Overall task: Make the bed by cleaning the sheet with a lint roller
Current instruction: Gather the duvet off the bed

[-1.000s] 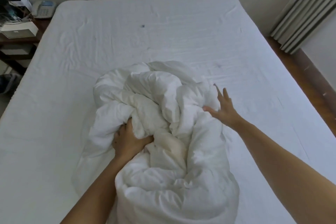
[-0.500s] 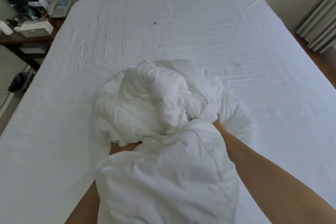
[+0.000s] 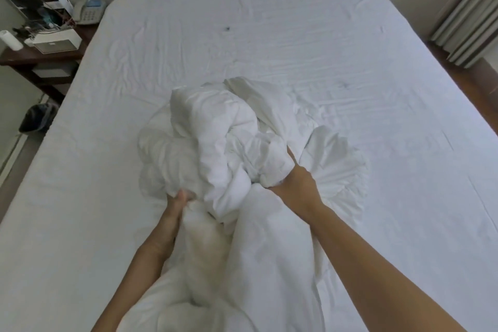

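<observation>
Two grips are closed on the bunched white duvet (image 3: 215, 148): the left hand (image 3: 179, 203) has its fingers buried in folds at the heap's near-left edge, and the right hand (image 3: 295, 186) clutches a wad of cloth at its near-right side, fingers curled under and mostly hidden. Both forearms reach forward from the bed's foot, the right one stretched further over the heap, the left bent and lower. The duvet's long axis runs from the person's body toward the middle of the wrinkled white fitted sheet (image 3: 296, 43), which lies beyond and all around the heap. A small dark speck (image 3: 226, 28) sits on the sheet well beyond the heap, toward the head end. I judge the heap must be hauled off before rolling starts. No lint roller can be picked out; the dark wooden bedside tabletop (image 3: 35, 55), far left of the heap, holds clutter too small to tell.
</observation>
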A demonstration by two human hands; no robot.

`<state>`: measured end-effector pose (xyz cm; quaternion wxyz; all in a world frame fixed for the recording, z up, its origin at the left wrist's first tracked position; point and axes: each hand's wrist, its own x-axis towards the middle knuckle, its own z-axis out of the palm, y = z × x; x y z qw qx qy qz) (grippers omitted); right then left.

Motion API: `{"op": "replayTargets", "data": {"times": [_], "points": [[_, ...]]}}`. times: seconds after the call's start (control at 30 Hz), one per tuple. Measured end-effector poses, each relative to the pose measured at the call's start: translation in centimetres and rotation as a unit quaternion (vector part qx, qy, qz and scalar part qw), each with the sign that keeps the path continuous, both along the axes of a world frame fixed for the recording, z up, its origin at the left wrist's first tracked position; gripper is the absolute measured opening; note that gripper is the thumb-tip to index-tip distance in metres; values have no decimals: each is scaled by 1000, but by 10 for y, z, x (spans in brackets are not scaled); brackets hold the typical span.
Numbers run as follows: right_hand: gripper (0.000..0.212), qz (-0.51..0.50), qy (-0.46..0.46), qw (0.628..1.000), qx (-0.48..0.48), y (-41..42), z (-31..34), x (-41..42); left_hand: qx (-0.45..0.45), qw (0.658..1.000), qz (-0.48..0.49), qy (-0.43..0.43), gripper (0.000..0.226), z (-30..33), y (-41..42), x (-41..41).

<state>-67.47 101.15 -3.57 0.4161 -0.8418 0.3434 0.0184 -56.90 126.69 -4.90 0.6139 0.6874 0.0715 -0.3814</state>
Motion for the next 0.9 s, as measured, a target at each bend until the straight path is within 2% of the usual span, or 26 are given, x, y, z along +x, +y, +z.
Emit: {"op": "replayTargets", "data": {"times": [0.07, 0.1, 0.13, 0.2, 0.23, 0.33, 0.5, 0.57, 0.67, 0.73, 0.8, 0.9], "points": [[109, -7, 31, 998, -48, 5, 2, -11, 6, 997, -64, -45, 145, 17, -14, -17], [100, -7, 52, 996, -75, 8, 5, -15, 16, 993, -98, -62, 154, 23, -26, -23], [88, -9, 64, 994, -89, 11, 9, -18, 24, 989, -121, -80, 154, 29, -42, -32], [65, -22, 86, 994, -65, 16, 13, -28, 93, 981, -131, -113, 151, 33, -77, -48], [63, -22, 85, 994, -61, 16, 14, -34, 138, 975, -116, -132, 156, 33, -92, -55], [80, 56, 29, 987, -149, 7, 8, -58, 218, 952, -56, -208, 157, 7, -106, -59], [93, 127, -107, 980, -110, -20, 14, -73, 237, 935, -54, -258, 133, -21, -96, -51], [89, 100, -153, 978, -105, -27, 18, -57, 243, 930, -56, -270, 133, -27, -98, -50], [84, -54, -198, 974, -92, -59, 6, -33, 222, 930, -37, -290, 129, -37, -94, -50], [107, -104, -113, 979, -136, -93, -14, -21, 190, 935, -18, -299, 124, -45, -86, -49], [128, -91, 21, 991, -92, -118, -34, -13, 165, 941, 0, -294, 124, -51, -75, -46], [129, -46, 122, 991, -7, -125, -70, -3, 154, 953, 21, -261, 134, -58, -65, -38]]}}
